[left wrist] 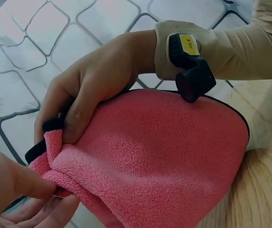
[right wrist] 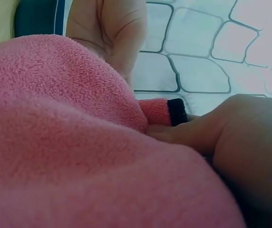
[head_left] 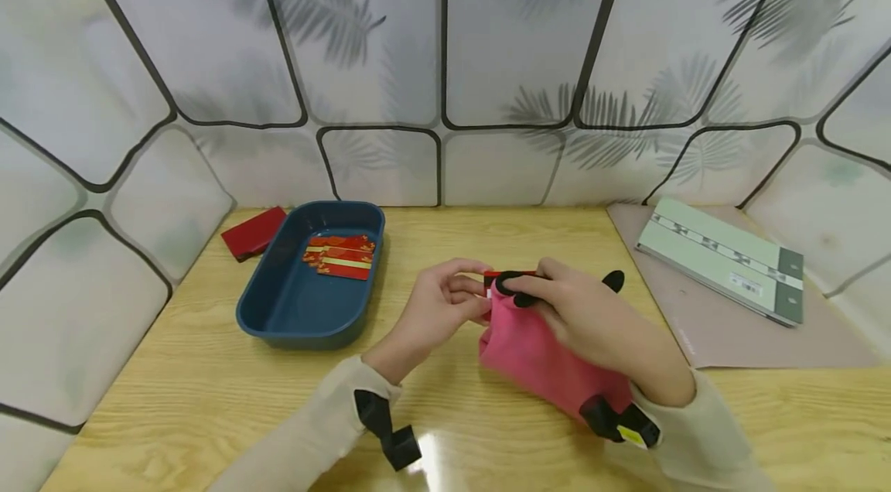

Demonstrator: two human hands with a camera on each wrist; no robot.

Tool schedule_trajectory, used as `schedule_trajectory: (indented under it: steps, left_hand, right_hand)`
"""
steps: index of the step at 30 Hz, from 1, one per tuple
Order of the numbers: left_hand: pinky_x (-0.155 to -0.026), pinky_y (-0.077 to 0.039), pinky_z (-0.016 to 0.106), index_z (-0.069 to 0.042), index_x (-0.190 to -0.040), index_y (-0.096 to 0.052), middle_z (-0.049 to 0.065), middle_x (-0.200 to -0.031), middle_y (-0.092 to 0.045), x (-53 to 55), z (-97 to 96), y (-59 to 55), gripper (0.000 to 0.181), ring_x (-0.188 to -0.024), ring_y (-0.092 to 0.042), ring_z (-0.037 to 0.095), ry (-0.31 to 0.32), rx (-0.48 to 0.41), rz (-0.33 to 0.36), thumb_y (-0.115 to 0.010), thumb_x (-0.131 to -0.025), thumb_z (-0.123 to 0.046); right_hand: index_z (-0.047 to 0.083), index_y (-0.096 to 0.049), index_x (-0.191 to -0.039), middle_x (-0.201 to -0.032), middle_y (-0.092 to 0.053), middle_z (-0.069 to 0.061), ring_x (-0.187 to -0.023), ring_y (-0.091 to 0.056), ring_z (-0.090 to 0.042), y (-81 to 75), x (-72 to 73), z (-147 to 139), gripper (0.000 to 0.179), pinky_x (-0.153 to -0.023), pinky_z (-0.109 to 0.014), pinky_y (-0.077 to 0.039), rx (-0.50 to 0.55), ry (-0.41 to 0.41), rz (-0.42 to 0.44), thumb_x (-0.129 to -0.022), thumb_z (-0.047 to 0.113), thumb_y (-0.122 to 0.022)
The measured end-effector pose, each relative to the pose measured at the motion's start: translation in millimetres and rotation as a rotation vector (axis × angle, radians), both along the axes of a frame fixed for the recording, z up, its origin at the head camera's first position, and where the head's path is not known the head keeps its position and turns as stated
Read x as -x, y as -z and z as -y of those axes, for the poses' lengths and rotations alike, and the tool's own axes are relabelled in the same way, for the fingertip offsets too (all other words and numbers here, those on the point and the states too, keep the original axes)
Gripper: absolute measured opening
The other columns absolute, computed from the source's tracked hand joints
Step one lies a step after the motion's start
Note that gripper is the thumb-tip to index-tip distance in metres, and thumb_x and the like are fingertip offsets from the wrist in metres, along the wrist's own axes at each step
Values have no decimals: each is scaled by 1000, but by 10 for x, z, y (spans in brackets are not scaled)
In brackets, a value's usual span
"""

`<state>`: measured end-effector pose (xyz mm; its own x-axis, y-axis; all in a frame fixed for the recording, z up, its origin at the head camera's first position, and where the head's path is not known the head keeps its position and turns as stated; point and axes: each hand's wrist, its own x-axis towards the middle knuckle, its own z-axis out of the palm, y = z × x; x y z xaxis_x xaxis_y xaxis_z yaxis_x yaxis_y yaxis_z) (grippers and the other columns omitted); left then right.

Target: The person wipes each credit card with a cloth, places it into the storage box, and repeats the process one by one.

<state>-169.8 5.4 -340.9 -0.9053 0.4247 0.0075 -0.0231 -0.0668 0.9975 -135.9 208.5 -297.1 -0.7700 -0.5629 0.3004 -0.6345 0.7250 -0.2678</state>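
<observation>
A pink plush cloth [head_left: 536, 368] with black edging hangs in folds from my right hand [head_left: 592, 314], which grips it near its black-trimmed edge. Inside the fold a flat red card-like piece [head_left: 491, 275] peeks out, mostly covered by cloth. My left hand [head_left: 442, 302] pinches the left end of this piece, its fingertips close against the cloth. In the left wrist view a thin red and whitish sliver [left wrist: 62, 193] shows between the left fingers and the pink cloth [left wrist: 150, 152]. The right thumb [right wrist: 183, 135] presses the cloth in the right wrist view.
To the left stands a dark blue tray [head_left: 278, 322] holding several red and gold cards or packets [head_left: 344, 256]. A dark red wallet-like item [head_left: 254, 234] lies beside it. At right a pale green notebook [head_left: 720, 256] rests on a grey-pink mat [head_left: 696, 341].
</observation>
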Motion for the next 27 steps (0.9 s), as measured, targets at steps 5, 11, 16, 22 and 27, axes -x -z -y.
schedule_trajectory:
  steps: [5,11,16,22,27]
  left_hand:
    - [-71,-59,42,6,-120,-56,19,-89,-67,-31,-5,3,37,-70,-67,11,-8,-20,16,-60,-84,16]
    - [-69,-59,42,6,-119,-56,24,-89,-66,-53,-51,31,37,-68,-65,11,-32,-35,-3,-61,-83,16]
    - [-70,-59,44,4,-118,-55,29,-95,-64,-49,-65,21,37,-68,-64,13,-41,-25,9,-60,-83,16]
    - [-66,-59,37,3,-114,-52,27,-95,-64,-56,-44,4,35,-69,-63,14,-34,-5,13,-58,-83,17]
    - [-67,-59,38,2,-115,-53,24,-95,-64,-46,-18,-18,36,-67,-62,14,-52,9,7,-58,-83,17]
  right_hand:
    - [16,-72,-108,-81,-46,4,-63,-45,-8,-3,39,-44,32,-58,-22,-40,-19,9,-11,-86,-4,-59]
    - [16,-74,-106,-81,-46,5,-63,-45,-8,-48,66,-163,34,-56,-23,-38,-39,55,-18,-84,-5,-58]
    - [13,-74,-107,-82,-50,3,-67,-47,-11,-67,89,-241,33,-59,-27,-40,-52,93,-22,-83,-5,-59]
    - [12,-73,-110,-83,-52,2,-70,-48,-12,-91,88,-310,33,-60,-27,-40,-57,134,22,-85,-4,-57]
    - [11,-72,-111,-83,-52,0,-70,-48,-13,-123,94,-365,33,-61,-28,-41,-81,171,17,-86,-3,-57]
